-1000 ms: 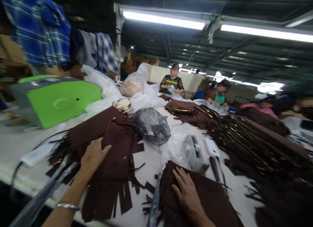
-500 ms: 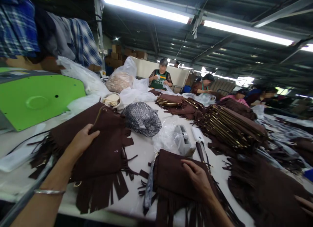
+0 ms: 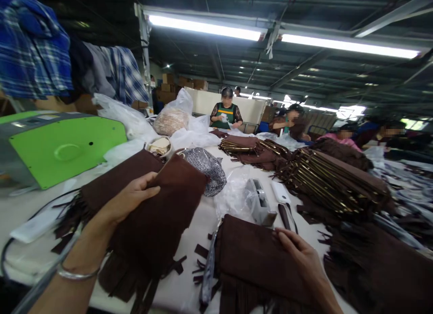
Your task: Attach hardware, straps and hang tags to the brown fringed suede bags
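My left hand (image 3: 133, 196) is closed on the edge of a dark brown fringed bag (image 3: 158, 210), which is lifted and tilted off the pile. Beneath and behind it, another brown fringed piece (image 3: 115, 174) lies on the white table. My right hand (image 3: 301, 251) rests at the upper right edge of a second brown fringed bag (image 3: 250, 246), thumb and fingers together on its edge. A strip wrapped in clear plastic (image 3: 208, 264) lies along that bag's left side.
A tape dispenser (image 3: 260, 205), a white device (image 3: 280, 192) and a patterned bundle (image 3: 206, 169) sit behind the bags. Stacked brown bags (image 3: 334, 178) are at right, a green machine (image 3: 67, 147) at left. Across the table, a person (image 3: 226, 111) handles plastic.
My left hand has raised the brown bag and tipped it up from the piece beneath. My right hand has shifted right to the other bag's upper edge. The view has moved slightly.
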Demonstrator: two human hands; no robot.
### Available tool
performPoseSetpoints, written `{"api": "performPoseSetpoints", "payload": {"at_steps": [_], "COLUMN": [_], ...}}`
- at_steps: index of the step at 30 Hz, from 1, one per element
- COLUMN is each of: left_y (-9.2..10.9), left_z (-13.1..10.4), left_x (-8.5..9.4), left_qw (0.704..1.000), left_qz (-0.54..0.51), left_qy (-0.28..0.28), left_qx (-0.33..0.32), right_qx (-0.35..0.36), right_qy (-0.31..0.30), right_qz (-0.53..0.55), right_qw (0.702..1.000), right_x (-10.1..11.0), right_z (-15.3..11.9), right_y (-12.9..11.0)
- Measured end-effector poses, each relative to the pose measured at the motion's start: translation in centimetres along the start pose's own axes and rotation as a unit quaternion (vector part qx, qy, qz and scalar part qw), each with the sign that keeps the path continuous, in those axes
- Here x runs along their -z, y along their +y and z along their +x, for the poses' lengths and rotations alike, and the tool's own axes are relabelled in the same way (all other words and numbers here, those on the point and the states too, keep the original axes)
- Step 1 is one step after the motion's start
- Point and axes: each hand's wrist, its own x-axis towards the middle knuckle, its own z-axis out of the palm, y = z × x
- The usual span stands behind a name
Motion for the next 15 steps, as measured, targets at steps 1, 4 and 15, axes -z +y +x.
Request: {"api": "performPoseSetpoints", "payload": {"at_steps": [1, 4, 15], "left_y": [0.3, 0.8, -0.7], "left_z": [0.0, -0.1, 2.1], "left_x": [-0.9, -3.0, -5.7], "left_qw": [1.0, 0.998, 0.977], "left_qz": [-0.009, -0.035, 0.161], "left_qy": [-0.022, -0.056, -0.138], "left_qx": [-0.002, -0.007, 0.03], "right_qx": [-0.001, 0.019, -0.058], "right_qy": [-0.051, -0.205, -0.344], "right_qz": [0.027, 0.094, 0.317], "right_qw": [0.998, 0.974, 0.882], "right_x": [-1.1, -4.7, -15.6], "right_z": [-0.2, -1.5, -8.3], "right_y": [-0.7, -3.3, -4.9]}}
